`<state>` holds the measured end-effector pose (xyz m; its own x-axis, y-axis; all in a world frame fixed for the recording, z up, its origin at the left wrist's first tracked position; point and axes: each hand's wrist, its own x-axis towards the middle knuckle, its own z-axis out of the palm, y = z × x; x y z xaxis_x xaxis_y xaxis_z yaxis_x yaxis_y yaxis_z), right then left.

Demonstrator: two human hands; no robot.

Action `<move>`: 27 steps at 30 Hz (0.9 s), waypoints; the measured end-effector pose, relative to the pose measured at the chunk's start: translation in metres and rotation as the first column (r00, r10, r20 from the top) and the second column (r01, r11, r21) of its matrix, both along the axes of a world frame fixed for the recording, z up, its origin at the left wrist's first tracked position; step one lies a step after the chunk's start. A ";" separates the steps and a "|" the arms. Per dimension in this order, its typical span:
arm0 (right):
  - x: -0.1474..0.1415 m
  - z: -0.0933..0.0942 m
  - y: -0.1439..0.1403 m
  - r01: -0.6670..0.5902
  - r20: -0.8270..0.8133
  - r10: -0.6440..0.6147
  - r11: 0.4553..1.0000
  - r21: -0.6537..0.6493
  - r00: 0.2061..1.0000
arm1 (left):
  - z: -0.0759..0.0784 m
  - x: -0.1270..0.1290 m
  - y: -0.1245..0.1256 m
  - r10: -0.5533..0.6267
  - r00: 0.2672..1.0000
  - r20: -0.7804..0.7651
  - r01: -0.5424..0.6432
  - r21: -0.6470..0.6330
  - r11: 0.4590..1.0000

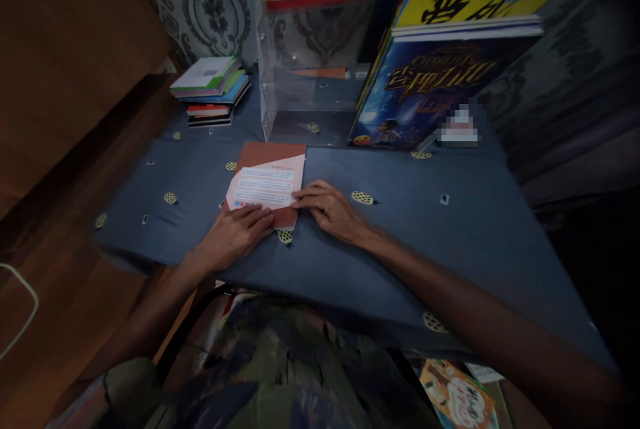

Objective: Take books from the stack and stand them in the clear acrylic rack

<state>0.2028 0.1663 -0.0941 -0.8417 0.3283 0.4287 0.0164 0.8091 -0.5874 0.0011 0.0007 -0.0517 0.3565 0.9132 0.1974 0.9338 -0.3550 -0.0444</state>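
Note:
A thin brown book (273,156) with a pale flap and a printed white panel lies flat on the blue patterned tablecloth (425,236). My left hand (235,234) rests flat on its near left corner, fingers together. My right hand (330,208) presses its fingertips on the near right edge of the book. Neither hand lifts it.
A stack of thin books (213,89) sits at the far left of the table. A clear acrylic stand (300,69) rises behind the brown book, with large blue and yellow picture books (440,76) leaning at the right. Wooden floor (60,149) lies left; more books (457,396) below the table edge.

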 end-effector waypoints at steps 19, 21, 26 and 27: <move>0.002 0.006 -0.003 -0.057 -0.066 0.053 0.996 -0.062 0.996 | 0.016 -0.005 0.007 0.116 0.946 0.303 -0.061 -0.184 0.981; 0.002 0.005 -0.001 -0.061 -0.076 0.057 0.997 -0.047 0.995 | 0.018 -0.005 0.006 0.116 0.949 0.295 -0.057 -0.203 0.978; 0.000 0.004 -0.004 -0.061 -0.076 0.065 0.996 0.059 0.995 | 0.018 0.000 0.004 0.116 0.963 0.242 -0.068 -0.201 0.977; -0.001 0.005 -0.008 -0.061 -0.071 0.068 0.993 0.098 0.995 | 0.017 0.002 0.003 0.117 0.966 0.229 -0.072 -0.197 0.978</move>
<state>0.2022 0.1581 -0.0891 -0.8249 0.2285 0.5171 -0.0784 0.8596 -0.5049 0.0028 0.0035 -0.0347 0.2300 0.9690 0.0901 0.9390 -0.2453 0.2410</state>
